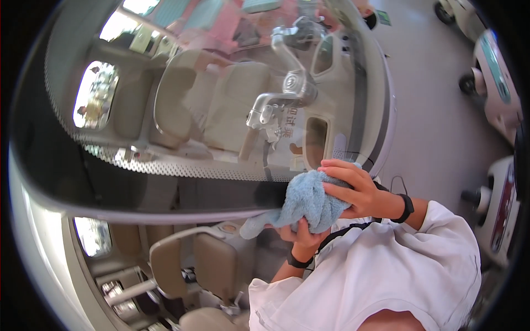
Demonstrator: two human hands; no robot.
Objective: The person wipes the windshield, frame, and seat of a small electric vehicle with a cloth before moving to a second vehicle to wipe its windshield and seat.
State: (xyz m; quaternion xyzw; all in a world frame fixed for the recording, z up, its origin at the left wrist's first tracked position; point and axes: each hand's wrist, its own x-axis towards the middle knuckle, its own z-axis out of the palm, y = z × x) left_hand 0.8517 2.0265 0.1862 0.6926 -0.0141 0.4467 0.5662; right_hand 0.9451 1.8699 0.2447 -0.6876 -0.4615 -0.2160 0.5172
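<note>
A light blue cloth (pixel 309 201) is being bunched up in the lower middle of the frame, right against the dark lower band of a car's glass (pixel 182 105). The upper hand (pixel 353 190), reaching in from the right with a black wristband, is gripping the top and side of the cloth, fingers curled over its folds. The lower hand (pixel 301 234), coming up from below with its own dark wristband, is cupping the cloth from underneath, its fingers closed on the fabric. From the picture alone I cannot tell which of the two is the person's left and which the right. A loose end of the cloth is trailing toward the left along the glass edge. Through the glass, beige car seats (pixel 182 110) are showing in the upper left. A white sleeve (pixel 397 259) is filling the lower right.
</note>
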